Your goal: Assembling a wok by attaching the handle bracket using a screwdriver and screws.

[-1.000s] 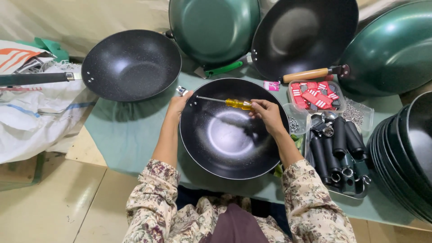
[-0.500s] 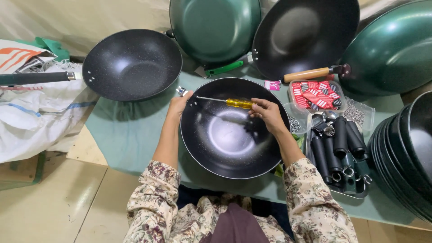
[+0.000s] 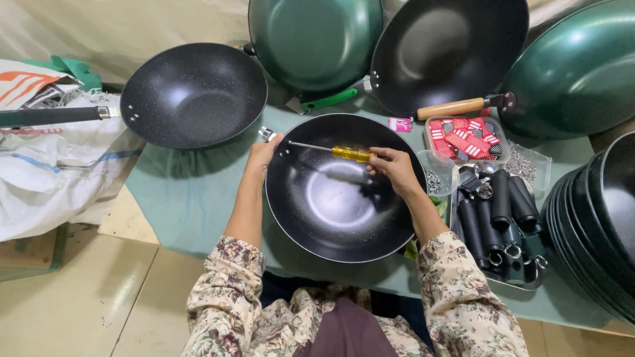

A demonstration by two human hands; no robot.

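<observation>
**Screwdriver laid across a black wok, both hands on the job**

From my seat I see the right hand [image 3: 395, 168] clenched around the yellow handle of a screwdriver [image 3: 331, 149], fingers curled tight and thumb on top. The thin steel shaft runs toward nine o'clock, its tip meeting the inner wall of the wok [image 3: 345, 188] close to the rim. That wok sits dead centre on the green cloth [image 3: 192, 198], round, deep, with a smooth dark coating that throws back a soft patch of light from its bottom.

The left hand [image 3: 264, 153] grips the wok's rim at ten o'clock, fingers folded over the edge, just beside a small shiny metal bracket [image 3: 266, 134] on the outside. Whether the fingertips press the bracket itself I cannot tell.

At ten o'clock from the wok lies a speckled black pan [image 3: 193, 96] with a long dark handle. At twelve o'clock a green pan [image 3: 314, 39] leans upright, and at one o'clock a second black wok [image 3: 450, 53] with a wooden handle [image 3: 451, 108]. At three o'clock a clear tray [image 3: 506, 264] holds black cylindrical grips and metal rings; above it a small clear box [image 3: 463, 137] carries red and white packets. A stack of dark pans [image 3: 595, 218] fills the far right edge. My sleeves are floral cloth.
</observation>
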